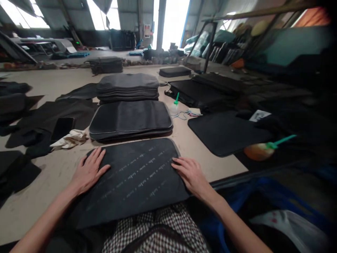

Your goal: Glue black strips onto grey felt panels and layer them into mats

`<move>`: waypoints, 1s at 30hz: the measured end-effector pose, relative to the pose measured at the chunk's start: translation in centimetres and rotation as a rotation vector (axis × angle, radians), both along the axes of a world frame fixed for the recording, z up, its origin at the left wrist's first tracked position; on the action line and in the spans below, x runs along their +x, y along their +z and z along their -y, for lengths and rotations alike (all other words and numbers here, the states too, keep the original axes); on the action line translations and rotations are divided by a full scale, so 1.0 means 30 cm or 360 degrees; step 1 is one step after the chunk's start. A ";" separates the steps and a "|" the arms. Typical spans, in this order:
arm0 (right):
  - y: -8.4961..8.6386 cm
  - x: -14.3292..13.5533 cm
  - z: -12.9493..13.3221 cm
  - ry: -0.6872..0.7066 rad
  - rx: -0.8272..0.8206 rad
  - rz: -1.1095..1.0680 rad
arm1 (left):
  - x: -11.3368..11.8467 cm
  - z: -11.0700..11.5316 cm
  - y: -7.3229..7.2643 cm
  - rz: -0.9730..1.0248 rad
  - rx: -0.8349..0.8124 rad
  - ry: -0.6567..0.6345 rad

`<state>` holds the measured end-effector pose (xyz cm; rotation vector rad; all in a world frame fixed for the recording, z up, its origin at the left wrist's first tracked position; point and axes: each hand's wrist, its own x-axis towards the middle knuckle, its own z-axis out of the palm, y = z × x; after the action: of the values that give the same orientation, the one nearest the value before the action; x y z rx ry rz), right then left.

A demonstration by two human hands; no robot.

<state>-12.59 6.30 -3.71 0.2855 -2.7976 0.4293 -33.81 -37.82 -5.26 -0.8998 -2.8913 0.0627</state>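
A dark panel with rows of pale printed lettering (142, 175) lies at the table's front edge, its near side reaching over my checked clothing. My left hand (91, 168) rests flat on the panel's left side, fingers spread. On the right edge lies my right hand (190, 172), its fingers stretched over the border and holding nothing. Just beyond the panel is a low stack of black panels with piped edges (131, 117), and behind it a taller stack (127, 84).
A crumpled cream cloth (70, 139) and a black phone (62, 129) are at left. A green-tipped bottle (175, 105) stands behind; another with amber liquid (259, 151) lies right, near a black panel (226, 131). A blue basket (286, 200) is below the table's right edge.
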 end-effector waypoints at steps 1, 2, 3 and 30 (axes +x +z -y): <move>0.011 -0.011 -0.008 -0.0008 -0.0062 0.0005 | -0.006 0.010 -0.011 -0.0010 -0.0009 -0.0006; 0.022 -0.027 -0.014 -0.0033 -0.0117 -0.0005 | -0.010 0.015 -0.020 -0.0016 -0.0016 -0.0013; 0.034 -0.048 -0.016 -0.0073 -0.0156 -0.0030 | -0.013 0.017 -0.027 -0.0021 -0.0020 -0.0020; 0.112 -0.454 -0.093 -0.0346 -0.0019 0.0438 | -0.184 0.045 0.084 0.0053 0.0118 0.0065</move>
<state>-26.21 9.11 -0.34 -0.0890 -3.0467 0.4632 -39.33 -39.17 -2.74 -0.8375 -2.9214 -0.0558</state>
